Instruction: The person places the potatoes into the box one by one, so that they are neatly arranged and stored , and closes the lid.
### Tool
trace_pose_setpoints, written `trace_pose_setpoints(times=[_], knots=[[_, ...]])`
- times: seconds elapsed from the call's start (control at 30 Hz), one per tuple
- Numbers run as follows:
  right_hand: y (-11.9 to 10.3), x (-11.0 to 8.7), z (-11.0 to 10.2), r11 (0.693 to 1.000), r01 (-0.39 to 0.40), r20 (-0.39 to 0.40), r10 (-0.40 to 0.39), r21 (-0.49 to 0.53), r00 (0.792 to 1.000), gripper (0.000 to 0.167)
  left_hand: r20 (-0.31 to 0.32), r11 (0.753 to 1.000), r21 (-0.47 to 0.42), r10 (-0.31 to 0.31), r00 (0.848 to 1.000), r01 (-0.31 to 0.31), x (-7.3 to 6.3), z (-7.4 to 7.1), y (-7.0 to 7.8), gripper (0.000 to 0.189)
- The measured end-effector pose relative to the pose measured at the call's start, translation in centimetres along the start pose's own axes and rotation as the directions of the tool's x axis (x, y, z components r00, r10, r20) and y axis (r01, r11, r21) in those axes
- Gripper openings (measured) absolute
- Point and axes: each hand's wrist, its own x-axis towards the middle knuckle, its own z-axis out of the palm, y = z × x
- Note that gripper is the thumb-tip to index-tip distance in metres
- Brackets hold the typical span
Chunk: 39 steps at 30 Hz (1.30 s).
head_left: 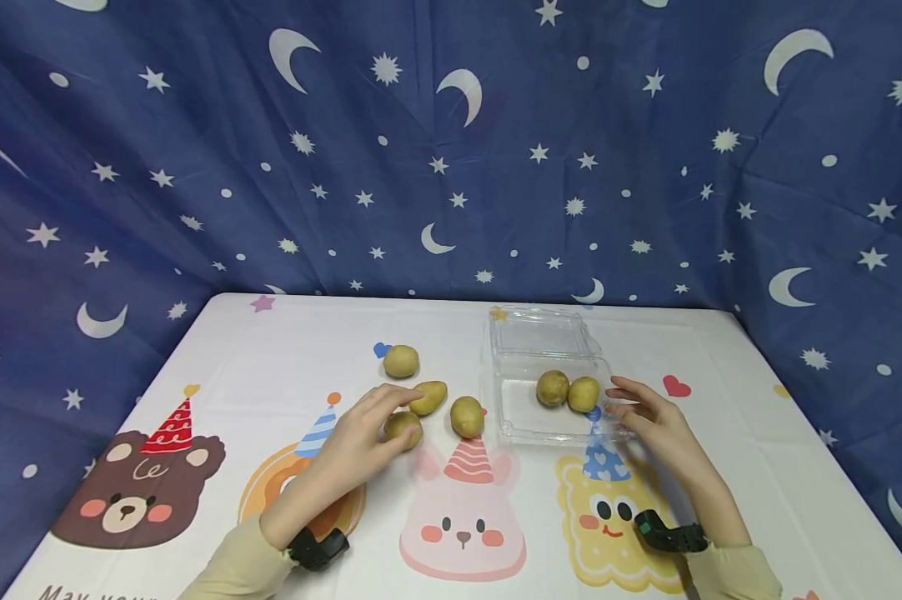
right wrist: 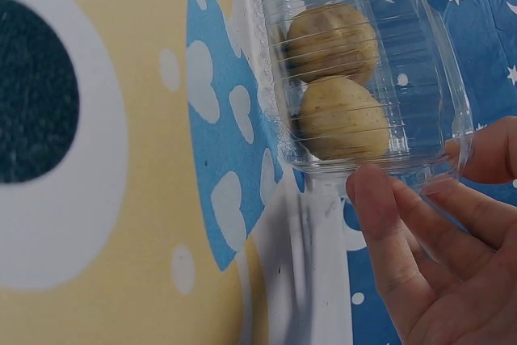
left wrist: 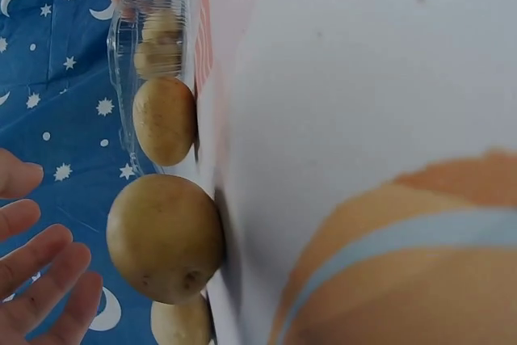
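My left hand [head_left: 361, 433] reaches over the loose potatoes, fingers spread and slightly bent. Its fingertips overlap an oval potato [head_left: 430, 398] in the head view, while a nearer potato [head_left: 403, 429] lies between fingers and thumb. From the left wrist, the fingers [left wrist: 48, 268] appear beside a large round potato [left wrist: 166, 236] with a gap between. My right hand [head_left: 649, 417] rests its fingertips on the right side of a clear plastic clamshell box [head_left: 514, 408]. Thumb and extended fingers touch its end and rim. Inside the box are two potatoes [head_left: 552, 388] [head_left: 583, 394], side by side.
Another potato [head_left: 401, 362] lies behind the left hand, and one [head_left: 467, 417] stands between that hand and the box. The box's lid [head_left: 537, 333] is folded back, away from me. A white cloth [head_left: 286, 350] with cartoon prints covers the table; a blue starry curtain [head_left: 391, 183] hangs behind.
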Motion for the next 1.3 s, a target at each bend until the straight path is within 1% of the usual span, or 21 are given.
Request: trace_pose_setpoints(times=[0.37, 0.5, 0.6, 0.7, 0.77, 0.83, 1.0, 1.17, 1.3], knots=[[-0.1, -0.1, -0.1, 1.000, -0.007, -0.009, 0.007, 0.000, 1.000, 0.048, 0.023, 0.995, 0.036, -0.093, 0.995, 0.092, -0.3, 0.5, -0.9, 0.043], [-0.2, -0.1, -0.2, 1.000, 0.005, -0.013, -0.005, 0.016, 1.000, 0.048, 0.049, 0.991, 0.039, -0.130, 0.990, 0.128, -0.3, 0.6, -1.2, 0.046], [-0.2, -0.1, -0.2, 1.000, 0.008, -0.014, -0.007, 0.028, 1.000, 0.048, 0.089, 0.983, 0.040, -0.184, 0.979, 0.181, -0.3, 0.6, -1.3, 0.048], [-0.2, -0.1, -0.2, 1.000, 0.003, -0.010, -0.002, 0.030, 1.000, 0.048, 0.133, 0.970, 0.034, -0.243, 0.961, 0.240, -0.4, 0.6, -1.3, 0.051], [-0.2, -0.1, -0.2, 1.000, -0.004, -0.010, 0.004, 0.027, 1.000, 0.049, 0.159, 0.964, 0.030, -0.267, 0.951, 0.265, -0.4, 0.7, -1.3, 0.052], [-0.2, 0.0, -0.2, 1.000, -0.011, -0.009, 0.011, 0.024, 1.000, 0.049, 0.180, 0.959, 0.029, -0.282, 0.942, 0.282, -0.5, 0.7, -1.4, 0.053], [-0.4, 0.1, -0.2, 1.000, -0.014, -0.010, 0.014, 0.020, 1.000, 0.049, 0.215, 0.951, 0.028, -0.306, 0.927, 0.307, -0.6, 0.8, -1.6, 0.056], [-0.4, 0.1, -0.3, 1.000, -0.005, -0.008, 0.005, 0.015, 1.000, 0.049, 0.240, 0.941, 0.038, -0.336, 0.911, 0.337, -0.5, 0.8, -1.5, 0.056], [-0.4, 0.0, -0.3, 1.000, -0.005, -0.005, 0.005, 0.021, 1.000, 0.049, 0.252, 0.936, 0.052, -0.351, 0.902, 0.350, -0.5, 0.8, -1.3, 0.054]])
